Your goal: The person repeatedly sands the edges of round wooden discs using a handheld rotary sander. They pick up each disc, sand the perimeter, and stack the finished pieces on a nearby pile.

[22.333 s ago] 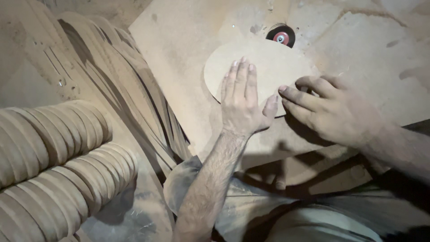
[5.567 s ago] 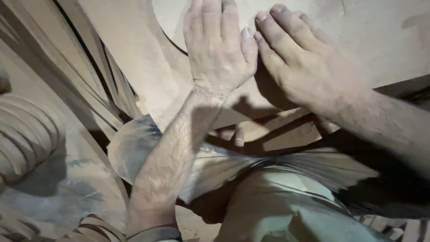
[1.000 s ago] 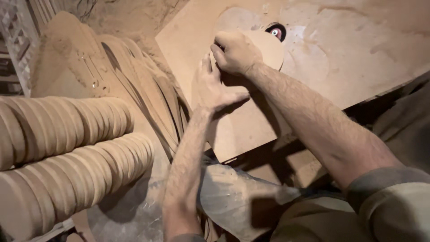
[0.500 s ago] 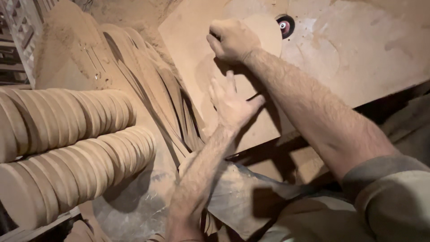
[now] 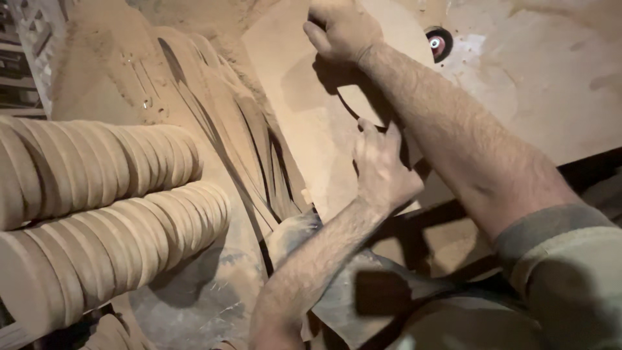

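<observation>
The right hand point(image 5: 342, 29) grips the far edge of the round wooden board point(image 5: 382, 45), which lies flat on the dusty table point(image 5: 551, 78) beside the little red wheel point(image 5: 439, 44). The left hand point(image 5: 382, 170) rests open by the near edge. Best to keep fingers away from that wheel and hold the board flat.

A right hand point(image 5: 340, 29) grips a round, tan wooden disc point(image 5: 389, 65) beside a red-centred cutter point(image 5: 440, 44), the left hand point(image 5: 382, 172) resting open below.
</observation>
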